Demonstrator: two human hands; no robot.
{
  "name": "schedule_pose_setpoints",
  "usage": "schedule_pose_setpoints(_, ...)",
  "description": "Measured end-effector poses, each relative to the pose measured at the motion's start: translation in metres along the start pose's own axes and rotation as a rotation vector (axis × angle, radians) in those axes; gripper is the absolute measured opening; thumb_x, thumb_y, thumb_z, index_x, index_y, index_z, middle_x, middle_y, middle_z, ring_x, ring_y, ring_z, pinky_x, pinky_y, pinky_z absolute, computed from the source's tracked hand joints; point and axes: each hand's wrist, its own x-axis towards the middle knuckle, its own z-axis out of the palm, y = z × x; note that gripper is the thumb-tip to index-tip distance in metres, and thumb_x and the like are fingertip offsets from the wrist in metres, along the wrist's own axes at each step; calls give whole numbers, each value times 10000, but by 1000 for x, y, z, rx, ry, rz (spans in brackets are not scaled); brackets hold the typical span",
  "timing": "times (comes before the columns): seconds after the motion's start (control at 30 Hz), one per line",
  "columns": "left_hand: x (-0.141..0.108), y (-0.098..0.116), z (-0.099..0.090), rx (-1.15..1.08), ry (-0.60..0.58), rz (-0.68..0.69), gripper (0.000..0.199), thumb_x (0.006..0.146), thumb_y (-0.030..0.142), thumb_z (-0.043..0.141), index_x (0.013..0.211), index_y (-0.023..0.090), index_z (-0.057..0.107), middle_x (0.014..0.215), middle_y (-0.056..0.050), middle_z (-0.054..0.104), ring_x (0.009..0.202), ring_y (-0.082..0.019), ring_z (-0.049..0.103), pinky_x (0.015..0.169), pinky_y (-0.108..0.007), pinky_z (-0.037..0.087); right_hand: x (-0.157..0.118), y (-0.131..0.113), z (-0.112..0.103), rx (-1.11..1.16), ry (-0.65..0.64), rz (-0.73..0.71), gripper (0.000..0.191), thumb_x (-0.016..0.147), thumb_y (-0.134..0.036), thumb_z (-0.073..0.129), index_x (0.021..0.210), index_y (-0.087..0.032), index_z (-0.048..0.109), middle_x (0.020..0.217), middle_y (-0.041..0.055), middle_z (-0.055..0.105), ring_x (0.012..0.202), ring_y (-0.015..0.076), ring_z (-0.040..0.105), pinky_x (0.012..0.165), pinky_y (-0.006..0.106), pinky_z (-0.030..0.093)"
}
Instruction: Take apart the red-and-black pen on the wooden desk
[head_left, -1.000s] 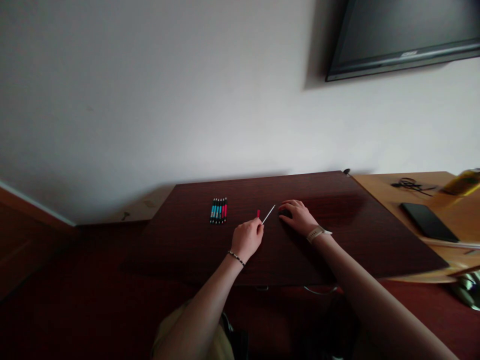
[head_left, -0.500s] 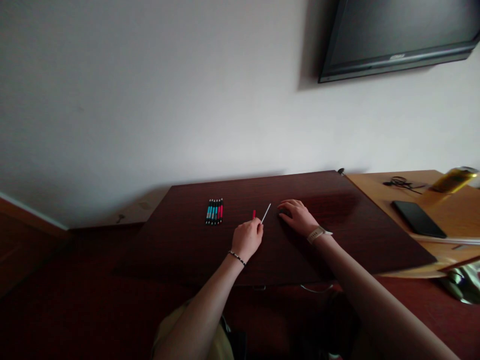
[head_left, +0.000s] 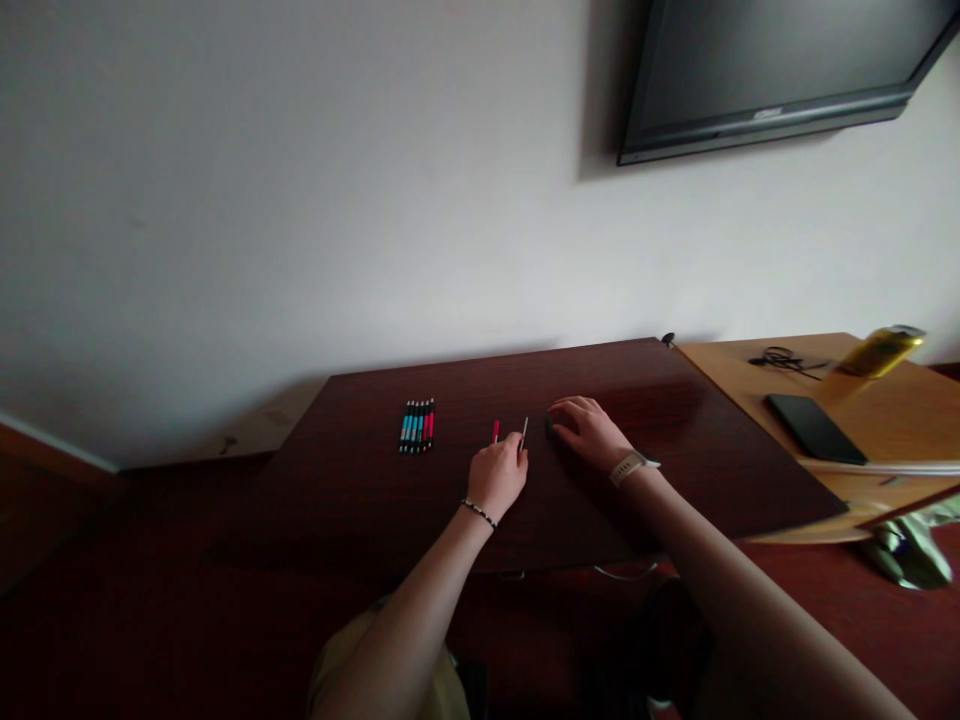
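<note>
My left hand (head_left: 499, 475) is closed in a pinch on a thin pale pen refill (head_left: 525, 427), whose upper end sticks up past the fingers. Just beyond its knuckles shows a red pen barrel (head_left: 496, 431), the lower part hidden by the hand. To the right, my right hand (head_left: 589, 435) rests palm down on the dark table with bent fingers. Something small and black (head_left: 550, 427) lies under its fingertips, too dark to make out. Several blue and red pens (head_left: 417, 427) lie side by side in a row left of my hands.
The dark wooden table (head_left: 360, 500) stands against a white wall. A lighter desk (head_left: 892, 420) adjoins it on the right, bearing a black phone (head_left: 814, 428), a coiled cable (head_left: 784, 360) and a yellow can (head_left: 883, 352). A television (head_left: 772, 80) hangs above.
The view has shifted slightly right. The refill in my left hand stands steeper, and less of it shows. My right hand stays nearly in place near the small black thing.
</note>
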Motion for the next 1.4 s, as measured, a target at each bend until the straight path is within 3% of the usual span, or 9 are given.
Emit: schedule_pose_setpoints(1.4,5,20,3,46,-2,32,228,1036,285,480,1238,236,572,1010,-75,754,971,-242,744,850,-350,568,-2,-3,-11,25,-3,-11,273,915,-251,636,1183,-267,683,1223,82,676,1179,300,573,1048,485,477)
